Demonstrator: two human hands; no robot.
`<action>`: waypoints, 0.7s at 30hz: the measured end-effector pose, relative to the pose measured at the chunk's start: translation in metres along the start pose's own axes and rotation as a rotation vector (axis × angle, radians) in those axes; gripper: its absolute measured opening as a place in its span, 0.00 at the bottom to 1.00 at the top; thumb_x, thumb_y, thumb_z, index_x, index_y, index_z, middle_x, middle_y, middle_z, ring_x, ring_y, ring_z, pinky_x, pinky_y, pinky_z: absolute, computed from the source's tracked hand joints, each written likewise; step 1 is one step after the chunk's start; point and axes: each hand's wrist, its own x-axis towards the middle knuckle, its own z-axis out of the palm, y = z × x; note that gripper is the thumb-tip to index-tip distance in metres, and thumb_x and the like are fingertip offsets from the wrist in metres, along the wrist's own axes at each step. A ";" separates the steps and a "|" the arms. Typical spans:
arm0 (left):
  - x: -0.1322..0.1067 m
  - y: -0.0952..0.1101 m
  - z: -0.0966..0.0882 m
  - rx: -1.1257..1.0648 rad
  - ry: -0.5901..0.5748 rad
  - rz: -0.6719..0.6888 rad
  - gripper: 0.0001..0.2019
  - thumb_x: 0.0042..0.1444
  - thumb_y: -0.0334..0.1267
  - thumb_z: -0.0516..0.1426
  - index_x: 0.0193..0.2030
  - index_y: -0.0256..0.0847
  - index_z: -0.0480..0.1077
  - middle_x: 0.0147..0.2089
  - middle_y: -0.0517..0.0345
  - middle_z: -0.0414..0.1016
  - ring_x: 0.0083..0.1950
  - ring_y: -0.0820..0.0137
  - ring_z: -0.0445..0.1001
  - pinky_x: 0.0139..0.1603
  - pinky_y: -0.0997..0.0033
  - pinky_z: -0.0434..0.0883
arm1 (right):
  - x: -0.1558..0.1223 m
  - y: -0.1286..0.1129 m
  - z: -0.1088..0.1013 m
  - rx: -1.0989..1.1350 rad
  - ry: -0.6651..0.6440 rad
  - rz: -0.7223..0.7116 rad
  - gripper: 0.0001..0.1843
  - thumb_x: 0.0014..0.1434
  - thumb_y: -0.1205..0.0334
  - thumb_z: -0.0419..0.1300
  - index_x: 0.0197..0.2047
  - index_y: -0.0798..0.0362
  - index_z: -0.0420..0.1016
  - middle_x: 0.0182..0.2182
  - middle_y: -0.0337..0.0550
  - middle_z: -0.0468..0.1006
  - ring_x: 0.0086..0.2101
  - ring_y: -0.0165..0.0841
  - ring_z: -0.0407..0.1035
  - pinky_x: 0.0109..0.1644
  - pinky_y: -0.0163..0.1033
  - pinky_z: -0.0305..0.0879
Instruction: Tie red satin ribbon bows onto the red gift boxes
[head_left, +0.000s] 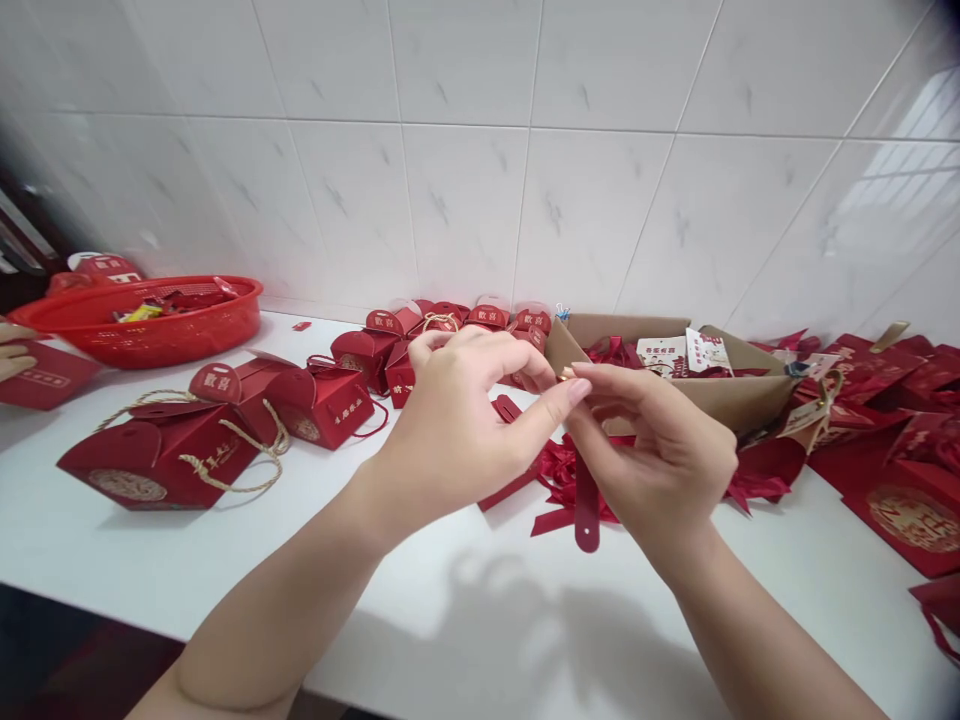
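Observation:
Both my hands are raised above the white table, their fingertips meeting at a small gold-coloured piece [567,373]. My left hand [469,410] is closed in a pinch, with thumb and forefinger at this piece. Opposite it, my right hand [652,440] pinches a dark red strap [587,510], which hangs down from the fingers and has a hole in its rounded end. The strap's upper part is hidden by my fingers. Behind the hands lie a bunch of red ribbon [559,475] and part of a red box [506,487].
Red gift boxes with rope handles [161,450] stand left, with more along the wall. A red plastic basket [165,335] holds packets. Another person's hand [11,350] shows far left. A cardboard box [720,400] holds cards and ribbons; red bags [915,500] pile at right.

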 end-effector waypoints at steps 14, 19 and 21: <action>0.001 0.001 0.000 -0.206 -0.052 -0.087 0.09 0.54 0.43 0.60 0.29 0.41 0.75 0.30 0.61 0.76 0.32 0.74 0.71 0.33 0.72 0.67 | -0.005 -0.007 0.001 0.135 0.132 0.145 0.19 0.49 0.79 0.64 0.40 0.48 0.77 0.32 0.37 0.80 0.29 0.31 0.73 0.30 0.38 0.72; 0.000 0.001 0.010 -0.261 0.039 -0.091 0.06 0.55 0.40 0.59 0.31 0.41 0.76 0.30 0.61 0.77 0.31 0.75 0.71 0.31 0.75 0.67 | -0.005 -0.003 0.000 0.031 0.125 0.074 0.17 0.49 0.78 0.64 0.38 0.48 0.77 0.31 0.37 0.80 0.29 0.33 0.74 0.32 0.40 0.71; 0.001 0.000 0.011 -0.269 0.037 -0.108 0.09 0.55 0.40 0.59 0.27 0.40 0.75 0.28 0.62 0.76 0.29 0.76 0.70 0.31 0.76 0.67 | -0.005 -0.002 0.000 -0.029 0.128 0.043 0.16 0.48 0.77 0.65 0.37 0.47 0.77 0.31 0.37 0.80 0.30 0.34 0.75 0.34 0.42 0.71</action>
